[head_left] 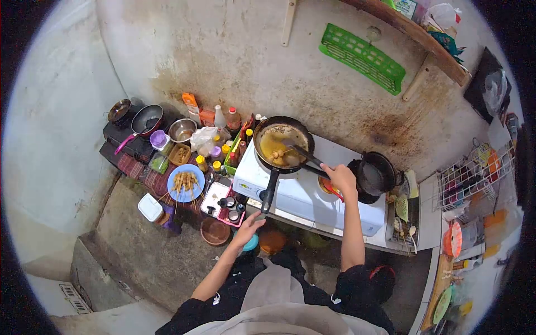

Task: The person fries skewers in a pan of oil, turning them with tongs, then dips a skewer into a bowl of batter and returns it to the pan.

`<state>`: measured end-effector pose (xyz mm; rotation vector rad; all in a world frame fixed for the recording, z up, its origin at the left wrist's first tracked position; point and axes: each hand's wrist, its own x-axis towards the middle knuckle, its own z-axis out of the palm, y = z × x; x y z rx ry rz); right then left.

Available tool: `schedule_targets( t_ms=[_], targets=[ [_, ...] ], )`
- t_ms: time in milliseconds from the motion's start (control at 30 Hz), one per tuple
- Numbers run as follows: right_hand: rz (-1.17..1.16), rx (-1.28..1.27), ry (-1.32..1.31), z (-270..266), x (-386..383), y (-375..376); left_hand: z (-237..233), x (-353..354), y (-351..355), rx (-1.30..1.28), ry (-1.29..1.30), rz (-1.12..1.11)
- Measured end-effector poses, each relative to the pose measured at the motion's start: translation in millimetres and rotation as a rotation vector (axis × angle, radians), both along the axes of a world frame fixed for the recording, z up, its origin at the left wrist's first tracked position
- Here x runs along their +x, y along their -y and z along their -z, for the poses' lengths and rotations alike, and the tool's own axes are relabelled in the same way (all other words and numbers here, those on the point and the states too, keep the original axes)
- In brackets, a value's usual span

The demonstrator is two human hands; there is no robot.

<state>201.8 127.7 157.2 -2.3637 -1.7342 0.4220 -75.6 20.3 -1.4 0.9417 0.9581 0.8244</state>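
A black frying pan (258, 137) with yellowish oil sits on the white stove (318, 192), its handle pointing toward me. Several small browned food pieces (276, 155) lie in the oil. My right hand (339, 178) is closed around a dark long-handled cooking utensil (310, 157), which shows two arms reaching into the pan beside the food. Close to the end of the pan handle (269, 195) is my left hand (249, 229), its fingers apart and holding nothing. Farther left, a blue plate (177, 195) bears skewered food (186, 181).
A black pot (377, 174) stands on the stove's right burner. Sauce bottles (233, 118), a metal bowl (182, 130) and a pink-rimmed tray (218, 198) crowd the left side. Near the plate is a white-lidded container (150, 207). At right hangs a wire rack (474, 176).
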Motion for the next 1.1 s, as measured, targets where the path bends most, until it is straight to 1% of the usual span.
schedule_targets(
  t_ms=[33,67,133,167,233,267,333,433,567,667,733,800,900,967,1000,1067,1100],
  targets=[
    [-0.015,-0.055,-0.043,0.1,1.6,-1.0,-0.9,0.8,-1.2,0.003,0.001,0.002],
    [-0.015,-0.054,-0.042,0.4,3.6,-1.0,-1.2,0.9,-0.7,0.001,-0.009,0.000],
    [0.021,0.031,-0.043,2.4,4.9,-0.3,-8.8,-0.6,1.4,-0.004,-0.021,-0.007],
    [0.020,0.029,-0.044,6.6,4.5,-0.5,-12.8,-0.7,1.6,-0.005,-0.032,0.007],
    [-0.017,0.086,0.165,10.6,3.0,-1.4,-13.0,-0.7,0.6,0.000,-0.046,0.027],
    [-0.012,0.090,0.165,10.4,5.3,-1.6,-6.7,0.0,0.3,0.003,-0.041,0.015],
    [0.007,0.013,0.004,0.3,1.5,1.5,-3.9,1.8,-0.6,0.005,-0.033,0.002],
    [0.020,0.053,0.081,4.6,0.6,-1.6,-0.7,-0.9,1.4,0.017,0.002,0.012],
    [-0.027,0.026,-0.019,2.5,-0.6,1.0,2.3,1.6,-1.3,0.005,-0.015,0.015],
    [-0.006,0.087,0.041,4.0,-1.3,0.4,-3.3,0.1,1.3,-0.001,-0.046,0.013],
    [-0.017,0.074,0.047,2.0,-4.2,2.1,-4.4,0.2,0.3,-0.002,-0.042,0.028],
    [-0.026,0.063,0.058,-3.0,-3.2,3.1,-1.5,2.2,0.3,0.010,-0.020,-0.003],
    [-0.005,0.084,-0.015,-4.0,-2.8,2.9,-3.5,0.5,0.4,0.036,-0.061,0.014],
    [-0.020,0.087,0.112,1.0,-1.3,1.5,-3.9,-0.7,2.4,0.012,-0.055,0.012],
    [-0.016,0.092,0.111,0.5,0.5,0.3,-4.4,0.1,1.0,-0.007,-0.047,0.011],
    [-0.033,-0.011,-0.022,0.1,3.9,-0.2,-3.6,1.6,-0.6,0.011,-0.049,0.007],
    [0.001,0.063,-0.010,0.0,1.1,1.7,-1.8,1.7,-0.1,0.023,-0.053,-0.001]
  ],
)
